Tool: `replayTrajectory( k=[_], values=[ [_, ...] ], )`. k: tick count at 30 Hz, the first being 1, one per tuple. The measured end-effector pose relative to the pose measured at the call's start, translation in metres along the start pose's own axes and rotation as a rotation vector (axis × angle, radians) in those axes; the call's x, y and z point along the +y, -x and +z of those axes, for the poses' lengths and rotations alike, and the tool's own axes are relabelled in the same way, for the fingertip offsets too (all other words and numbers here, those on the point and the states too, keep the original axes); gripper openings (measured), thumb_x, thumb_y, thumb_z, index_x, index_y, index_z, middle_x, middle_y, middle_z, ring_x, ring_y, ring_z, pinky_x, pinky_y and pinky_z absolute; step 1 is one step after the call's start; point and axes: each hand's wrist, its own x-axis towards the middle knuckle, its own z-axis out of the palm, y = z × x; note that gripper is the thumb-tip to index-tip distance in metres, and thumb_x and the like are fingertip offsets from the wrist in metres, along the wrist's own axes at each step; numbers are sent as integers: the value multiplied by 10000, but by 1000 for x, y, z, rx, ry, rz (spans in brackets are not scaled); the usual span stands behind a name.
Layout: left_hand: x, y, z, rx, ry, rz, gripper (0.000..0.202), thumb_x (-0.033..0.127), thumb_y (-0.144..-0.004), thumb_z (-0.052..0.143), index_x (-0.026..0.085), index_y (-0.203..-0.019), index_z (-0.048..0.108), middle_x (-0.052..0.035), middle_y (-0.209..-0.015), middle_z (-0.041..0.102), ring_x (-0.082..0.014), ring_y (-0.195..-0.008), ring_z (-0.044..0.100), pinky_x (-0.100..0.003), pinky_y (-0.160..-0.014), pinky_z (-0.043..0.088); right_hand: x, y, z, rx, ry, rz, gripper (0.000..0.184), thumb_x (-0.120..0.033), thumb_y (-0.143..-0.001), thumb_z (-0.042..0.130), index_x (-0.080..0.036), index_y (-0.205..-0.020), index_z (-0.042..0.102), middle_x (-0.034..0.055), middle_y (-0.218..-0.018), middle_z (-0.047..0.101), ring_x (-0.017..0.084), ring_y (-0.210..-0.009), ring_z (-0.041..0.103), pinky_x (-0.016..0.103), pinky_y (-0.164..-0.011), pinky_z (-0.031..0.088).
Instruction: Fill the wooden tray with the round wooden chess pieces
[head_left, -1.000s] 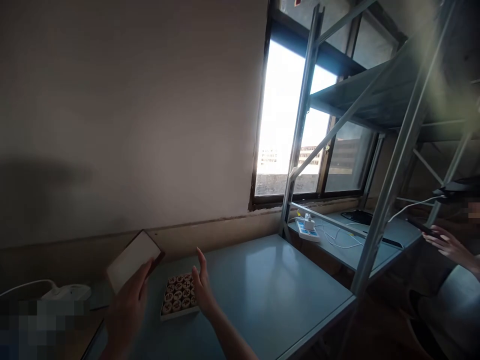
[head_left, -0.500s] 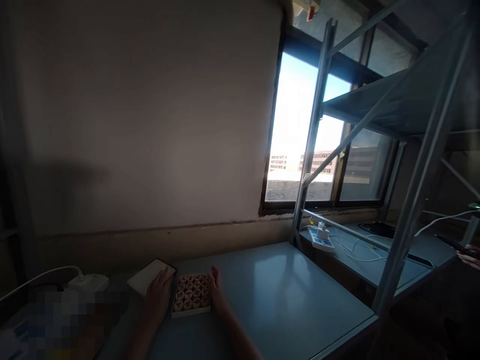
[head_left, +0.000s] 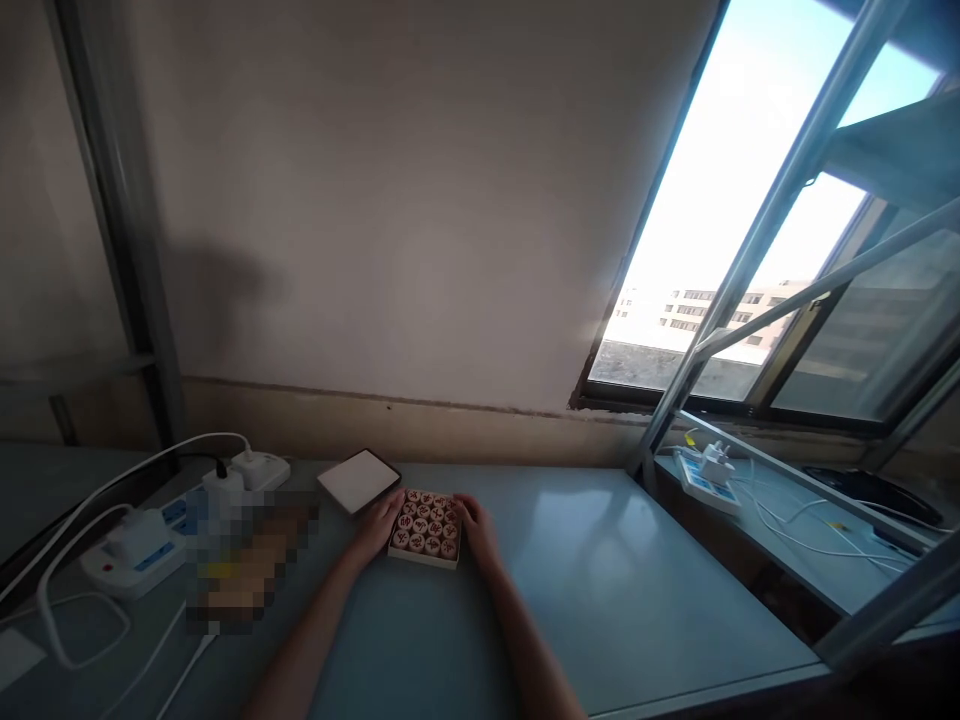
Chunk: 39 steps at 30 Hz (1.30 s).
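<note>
A shallow box [head_left: 422, 562] full of round Chinese chess pieces [head_left: 426, 524] rests on the grey-blue table. The pieces lie in rows with their red and dark characters facing up. At the box's left side is my left hand [head_left: 377, 527], its fingers curled against the wall. My right hand [head_left: 478, 528] grips the opposite side, with fingertips at the far right corner. Between them the hands hold the box. Just behind my left hand, a pale lid [head_left: 360, 482] with a dark rim lies flat on the table.
To the left are power strips [head_left: 142, 560] with plugs and white cables, beside a blurred-out patch [head_left: 247, 570]. A metal frame post [head_left: 739, 270] rises at the right by the window. Beyond it, another power strip [head_left: 709, 480] sits on a neighbouring surface [head_left: 810, 545].
The view has swung left and tilted, so more of the left side shows. My left hand has moved from the lid to the box's left side. The right hand remains at its right side.
</note>
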Motion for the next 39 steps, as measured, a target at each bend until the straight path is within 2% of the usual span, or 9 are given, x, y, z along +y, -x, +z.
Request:
replayTrajectory(
  k=[4,9,14,19,22,26,30,34,39],
  values=[
    [0,5,-3,35,46,25,537,455,-859,283,180,-1283,467,-99,-1358,467,-233,-1237,440,-332,-957,419,-5,5,-2,-57,-9,-8,372,-444,-777,525,-186,-997,678,63,-965,698,236,-910,631,349,-814,488],
    [0,11,-6,50,-55,100,401,337,-820,360,179,-1075,625,-107,-1148,598,-232,-1112,528,-349,-921,445,-9,13,-6,-85,-13,24,347,-438,-730,596,-190,-943,711,69,-969,704,257,-935,635,387,-858,484],
    [6,15,-11,-9,-78,113,436,331,-829,334,169,-1136,598,-111,-1198,577,-223,-1137,518,-331,-928,441,-10,12,-9,-87,-86,41,309,-430,-680,657,-196,-875,708,74,-978,700,263,-916,643,411,-844,499],
    [11,15,-11,-17,-43,80,418,308,-808,345,168,-1109,599,-100,-1215,581,-232,-1141,518,-347,-926,444,-8,10,-8,-66,-221,40,301,-431,-633,693,-173,-784,660,93,-1056,664,228,-906,641,358,-823,512],
    [11,13,-12,-40,-6,59,409,323,-790,378,151,-1083,606,-117,-1190,595,-251,-1112,537,-355,-893,464,-11,11,-6,-63,-176,23,260,-406,-652,678,-177,-772,645,74,-958,684,209,-863,636,334,-794,504],
    [7,10,-15,-64,28,60,427,370,-784,404,147,-1086,608,-117,-1175,604,-256,-1101,543,-347,-874,472,-16,10,-8,57,-48,-20,218,-399,-701,629,-194,-775,645,38,-844,689,200,-842,619,332,-814,469],
    [6,10,-15,-58,20,70,427,380,-771,425,146,-1070,620,-109,-1154,620,-251,-1080,557,-350,-884,466,-10,4,-16,160,-135,37,261,-411,-723,591,-175,-833,613,54,-816,681,192,-809,627,313,-778,478],
    [8,11,-14,-39,8,78,407,338,-772,413,144,-1063,622,-101,-1141,626,-235,-1070,561,-345,-891,460,1,1,-19,84,77,89,238,-373,-751,546,-176,-860,623,65,-818,659,197,-781,614,325,-749,464],
    [11,12,-14,-27,-22,97,387,305,-781,410,138,-1059,622,-102,-1129,630,-224,-1045,572,-335,-881,460,-8,4,-21,245,497,-37,261,-343,-801,524,-231,-997,656,86,-1058,571,256,-1032,497,395,-867,361]
  ],
)
